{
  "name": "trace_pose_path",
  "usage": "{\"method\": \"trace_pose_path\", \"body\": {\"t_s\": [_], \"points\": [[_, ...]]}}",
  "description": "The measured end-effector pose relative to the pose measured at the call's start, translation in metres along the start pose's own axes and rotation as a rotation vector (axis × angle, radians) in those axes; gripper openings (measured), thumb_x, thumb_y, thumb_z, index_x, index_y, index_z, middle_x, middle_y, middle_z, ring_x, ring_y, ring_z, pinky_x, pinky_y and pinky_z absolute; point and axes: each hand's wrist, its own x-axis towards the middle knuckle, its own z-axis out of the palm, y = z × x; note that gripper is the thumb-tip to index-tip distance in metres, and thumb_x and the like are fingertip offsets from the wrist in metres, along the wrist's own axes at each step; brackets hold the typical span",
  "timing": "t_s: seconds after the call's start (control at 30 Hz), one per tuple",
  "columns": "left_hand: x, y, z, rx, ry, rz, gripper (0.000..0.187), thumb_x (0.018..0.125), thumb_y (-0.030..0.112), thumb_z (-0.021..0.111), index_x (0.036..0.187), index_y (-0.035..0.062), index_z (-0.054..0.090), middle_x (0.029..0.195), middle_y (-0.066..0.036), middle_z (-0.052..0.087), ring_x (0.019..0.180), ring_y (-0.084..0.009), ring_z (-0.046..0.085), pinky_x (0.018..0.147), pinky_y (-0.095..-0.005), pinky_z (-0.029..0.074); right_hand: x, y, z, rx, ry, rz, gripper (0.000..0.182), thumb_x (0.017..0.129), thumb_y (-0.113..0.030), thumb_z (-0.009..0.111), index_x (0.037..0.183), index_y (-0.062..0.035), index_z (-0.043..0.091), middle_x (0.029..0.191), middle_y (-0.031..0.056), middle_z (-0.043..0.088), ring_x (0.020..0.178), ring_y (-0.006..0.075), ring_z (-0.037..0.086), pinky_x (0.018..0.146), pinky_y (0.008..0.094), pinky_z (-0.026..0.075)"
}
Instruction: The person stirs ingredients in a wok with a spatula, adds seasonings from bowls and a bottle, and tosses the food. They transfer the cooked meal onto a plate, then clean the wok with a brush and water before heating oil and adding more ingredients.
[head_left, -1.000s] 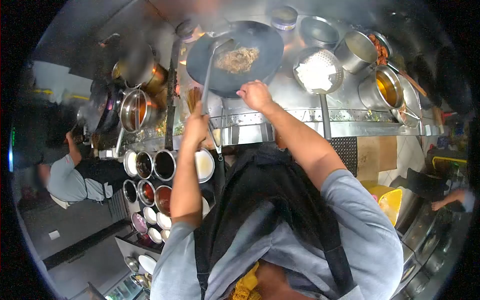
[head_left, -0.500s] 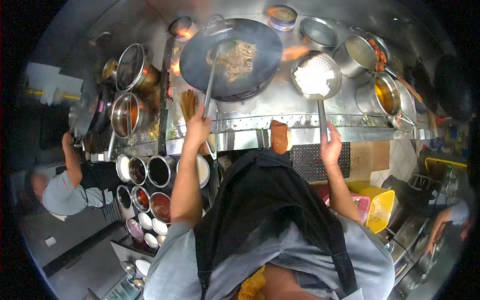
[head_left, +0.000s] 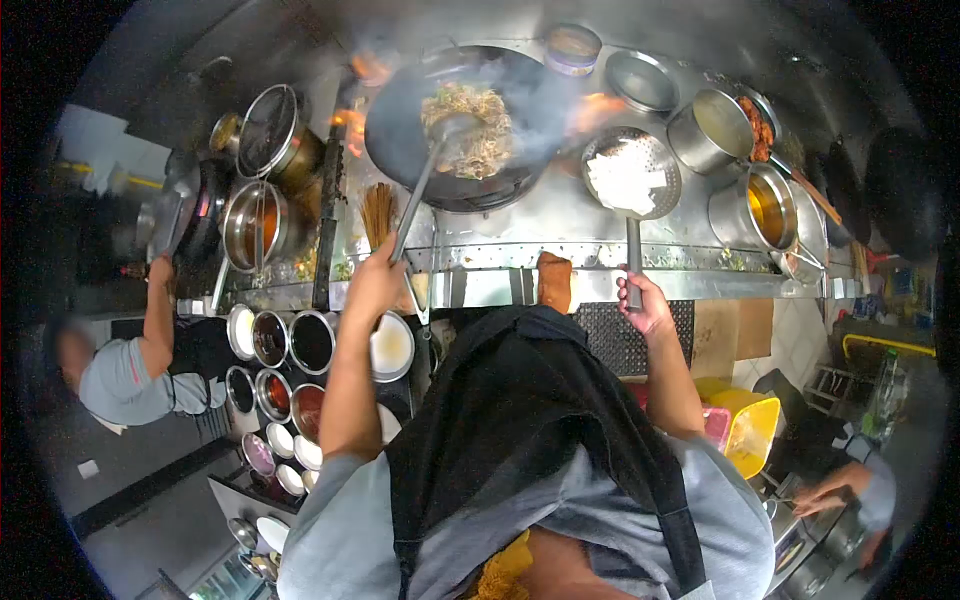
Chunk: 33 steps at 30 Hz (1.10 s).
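In the head view, my left hand (head_left: 374, 282) is closed around the handle of a long ladle (head_left: 421, 196). The ladle's bowl rests against browned, shredded-looking food (head_left: 482, 150) in a large black wok (head_left: 397, 135), with smoke rising from it. My right hand (head_left: 650, 305) grips the end of a perforated strainer's handle. That strainer (head_left: 672, 188) is level to the right of the wok and carries white chunks (head_left: 625, 172), too bright to identify. A bundle of thin straw-like sticks, perhaps a wok brush (head_left: 378, 212), stands beside the ladle handle.
Flames (head_left: 597, 110) flare beside the wok. Steel pots (head_left: 697, 135) stand at right and a stockpot (head_left: 268, 130) at left. Sauce containers (head_left: 311, 342) sit left of my body. A yellow basket (head_left: 757, 430) is lower right. Other people (head_left: 140, 375) work at both sides.
The ladle's bowl has moved right and nearer me onto the food, which now sits more heaped and spread in the wok. Smoke is thicker. The strainer has come slightly towards me.
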Motion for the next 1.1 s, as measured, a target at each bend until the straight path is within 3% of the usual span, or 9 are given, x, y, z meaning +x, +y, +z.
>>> {"method": "trace_pose_path", "body": {"t_s": [0.23, 0.3, 0.5, 0.57, 0.77, 0.9, 1.0, 1.07, 1.1], "points": [[0.064, -0.005, 0.068, -0.216, 0.265, 0.1, 0.059, 0.087, 0.017, 0.063, 0.143, 0.0051, 0.045, 0.096, -0.028, 0.067, 0.09, -0.0397, 0.067, 0.081, -0.0409, 0.051, -0.014, 0.009, 0.004, 0.147, -0.106, -0.039, 0.021, 0.092, -0.011, 0.056, 0.113, -0.0108, 0.051, 0.073, 0.0008, 0.054, 0.057, 0.0116, 0.049, 0.05, 0.0264, 0.041], [0.047, -0.019, 0.044, -0.276, 0.114, 0.229, 0.059, 0.088, 0.019, 0.063, 0.142, 0.0017, 0.045, 0.1, -0.028, 0.066, 0.091, -0.0361, 0.068, 0.082, -0.0384, 0.051, -0.039, 0.013, 0.011, 0.108, -0.089, -0.086, 0.026, 0.092, -0.01, 0.055, 0.117, -0.0084, 0.049, 0.073, 0.0022, 0.054, 0.055, 0.0122, 0.049, 0.048, 0.0268, 0.042], [-0.037, -0.015, -0.012, -0.262, -0.186, 0.007, 0.06, 0.09, 0.012, 0.064, 0.147, 0.0137, 0.043, 0.1, -0.021, 0.071, 0.086, -0.0261, 0.067, 0.082, -0.0372, 0.051, -0.106, 0.004, 0.052, -0.064, -0.047, -0.276, 0.039, 0.091, -0.006, 0.053, 0.129, -0.0027, 0.043, 0.071, 0.0042, 0.052, 0.049, 0.0135, 0.048, 0.041, 0.0283, 0.044], [-0.021, -0.004, -0.003, -0.241, -0.169, -0.039, 0.062, 0.09, 0.016, 0.065, 0.147, 0.0139, 0.042, 0.09, -0.019, 0.07, 0.08, -0.024, 0.066, 0.078, -0.0374, 0.052, -0.112, -0.002, 0.061, -0.106, -0.071, -0.315, 0.041, 0.09, -0.005, 0.054, 0.129, -0.0028, 0.043, 0.071, 0.004, 0.051, 0.048, 0.0133, 0.048, 0.04, 0.0284, 0.044], [0.02, 0.009, 0.049, -0.065, 0.124, -0.012, 0.06, 0.088, 0.016, 0.064, 0.145, 0.012, 0.045, 0.107, -0.024, 0.068, 0.095, -0.0316, 0.069, 0.085, -0.038, 0.051, -0.109, -0.009, 0.103, -0.198, -0.077, -0.348, 0.04, 0.088, -0.003, 0.053, 0.127, -0.0039, 0.044, 0.071, 0.0043, 0.052, 0.048, 0.013, 0.049, 0.04, 0.0282, 0.044], [-0.004, -0.013, 0.024, -0.317, -0.043, 0.12, 0.059, 0.09, 0.013, 0.063, 0.145, 0.0045, 0.043, 0.085, -0.013, 0.068, 0.069, -0.0222, 0.065, 0.068, -0.035, 0.052, -0.09, -0.015, 0.13, -0.428, -0.049, -0.388, 0.038, 0.084, 0.0, 0.054, 0.121, -0.0016, 0.046, 0.07, 0.0045, 0.053, 0.046, 0.014, 0.05, 0.039, 0.0294, 0.043], [-0.024, 0.002, 0.022, -0.659, -0.115, -0.097, 0.06, 0.092, 0.011, 0.059, 0.149, 0.0074, 0.039, 0.074, -0.003, 0.058, 0.048, -0.011, 0.05, 0.044, -0.0293, 0.042, -0.06, -0.014, 0.153, -0.6, 0.013, -0.446, 0.037, 0.084, -0.002, 0.057, 0.12, 0.0006, 0.047, 0.071, 0.0061, 0.056, 0.047, 0.0153, 0.052, 0.04, 0.0303, 0.044], [-0.02, 0.015, 0.03, -0.779, -0.099, -0.166, 0.058, 0.092, 0.01, 0.058, 0.148, 0.0082, 0.04, 0.072, -0.002, 0.056, 0.049, -0.0109, 0.049, 0.044, -0.0291, 0.042, -0.041, -0.016, 0.175, -1.004, 0.15, -0.568, 0.038, 0.084, -0.004, 0.058, 0.12, 0.0016, 0.048, 0.073, 0.009, 0.059, 0.05, 0.0153, 0.057, 0.043, 0.031, 0.046], [-0.015, 0.019, 0.032, -0.895, -0.088, -0.233, 0.057, 0.093, 0.01, 0.057, 0.147, 0.0091, 0.041, 0.071, -0.001, 0.055, 0.049, -0.0109, 0.049, 0.044, -0.0289, 0.042, -0.032, -0.018, 0.183, -1.104, 0.157, -0.601, 0.042, 0.083, -0.008, 0.059, 0.122, 0.0017, 0.048, 0.077, 0.0172, 0.064, 0.058, 0.0249, 0.064, 0.051, 0.0386, 0.051]]}}
